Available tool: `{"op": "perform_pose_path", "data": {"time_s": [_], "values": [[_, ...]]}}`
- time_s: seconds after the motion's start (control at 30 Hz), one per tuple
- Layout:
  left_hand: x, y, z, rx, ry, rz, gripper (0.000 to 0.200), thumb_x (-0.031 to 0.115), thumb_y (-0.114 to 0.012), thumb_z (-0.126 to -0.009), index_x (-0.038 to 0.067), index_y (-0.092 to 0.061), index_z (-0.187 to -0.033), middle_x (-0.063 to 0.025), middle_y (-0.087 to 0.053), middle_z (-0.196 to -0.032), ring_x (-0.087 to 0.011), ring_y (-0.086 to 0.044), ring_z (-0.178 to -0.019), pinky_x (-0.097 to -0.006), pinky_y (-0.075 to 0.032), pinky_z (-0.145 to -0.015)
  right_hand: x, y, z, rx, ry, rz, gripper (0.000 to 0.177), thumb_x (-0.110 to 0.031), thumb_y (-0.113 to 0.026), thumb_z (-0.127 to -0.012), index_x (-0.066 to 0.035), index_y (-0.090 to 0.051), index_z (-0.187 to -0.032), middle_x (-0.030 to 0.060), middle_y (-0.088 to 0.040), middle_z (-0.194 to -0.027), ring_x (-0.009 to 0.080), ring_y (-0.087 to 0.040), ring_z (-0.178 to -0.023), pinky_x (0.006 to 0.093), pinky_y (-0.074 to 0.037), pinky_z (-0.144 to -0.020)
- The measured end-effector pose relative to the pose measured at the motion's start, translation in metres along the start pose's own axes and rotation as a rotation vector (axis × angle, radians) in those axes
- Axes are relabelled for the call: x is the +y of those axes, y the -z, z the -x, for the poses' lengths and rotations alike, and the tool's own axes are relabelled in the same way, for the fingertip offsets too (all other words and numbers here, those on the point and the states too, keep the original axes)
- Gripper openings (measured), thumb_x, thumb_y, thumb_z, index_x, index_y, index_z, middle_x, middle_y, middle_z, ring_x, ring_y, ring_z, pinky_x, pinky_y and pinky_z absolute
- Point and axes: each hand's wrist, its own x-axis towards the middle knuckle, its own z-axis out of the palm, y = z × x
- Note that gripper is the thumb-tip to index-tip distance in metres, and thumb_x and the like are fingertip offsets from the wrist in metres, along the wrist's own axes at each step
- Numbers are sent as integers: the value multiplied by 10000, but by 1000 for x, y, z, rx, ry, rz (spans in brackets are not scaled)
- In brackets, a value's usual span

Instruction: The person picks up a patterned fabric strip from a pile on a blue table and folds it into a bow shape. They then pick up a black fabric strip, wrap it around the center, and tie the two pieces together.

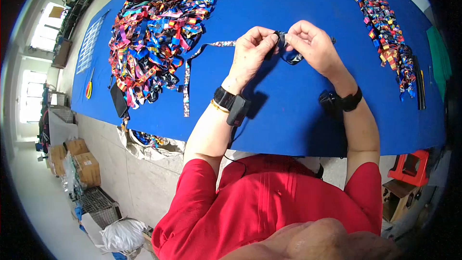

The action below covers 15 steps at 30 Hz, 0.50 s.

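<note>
Flat, looped fabric strap (281, 42) between fingers (266, 44)

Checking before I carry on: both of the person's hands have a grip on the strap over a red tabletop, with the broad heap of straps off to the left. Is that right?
Not quite: the head view shows a blue tabletop, not red. The left hand and right hand do grip the strap, and the broad heap of straps lies to the left.

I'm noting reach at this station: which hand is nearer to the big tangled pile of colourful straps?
Left. The left hand is just to the right of the pile, not touching it; the right hand is farther right, beyond the left.
</note>
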Motion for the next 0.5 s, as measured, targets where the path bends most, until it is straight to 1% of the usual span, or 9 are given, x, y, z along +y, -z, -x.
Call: {"op": "perform_pose_path", "data": {"time_s": [0.1,0.2,0.3,0.43,0.5], "values": [[5,-6,2,4,-7,20,124,110,-702,-957,33,-679,-1052,6,-696,-912,-52,-603,-795,-211,-486,-724,-7,-3,2,10,-19,7,135,-135,-641,-984,-6,-616,-953,-2,-641,-842,58,-594,-777,229,-495,-697],[2,-5,3,-1,0,11,131,100,-712,-948,33,-679,-1055,9,-696,-915,-48,-601,-796,-205,-485,-726,-4,-4,2,12,-12,84,143,-145,-655,-974,-13,-621,-930,-24,-617,-799,39,-556,-733,224,-475,-652],[-2,-2,2,-16,7,21,134,94,-718,-941,35,-682,-1056,9,-697,-920,-49,-603,-803,-207,-487,-732,-4,-1,2,8,-26,217,127,-139,-646,-985,-33,-607,-926,-47,-588,-795,21,-537,-723,201,-442,-622],[-1,-1,2,-48,9,42,128,78,-719,-933,37,-689,-1051,9,-697,-924,-53,-608,-819,-212,-491,-754,-5,-1,3,20,2,252,127,-137,-655,-974,-40,-611,-904,-61,-569,-762,10,-503,-695,197,-407,-588],[-3,0,1,-34,11,-5,120,73,-714,-934,37,-691,-1047,8,-696,-925,-54,-611,-828,-212,-491,-767,-5,-1,4,25,32,262,129,-138,-658,-971,-41,-611,-900,-67,-560,-752,7,-489,-690,196,-398,-583]]}}
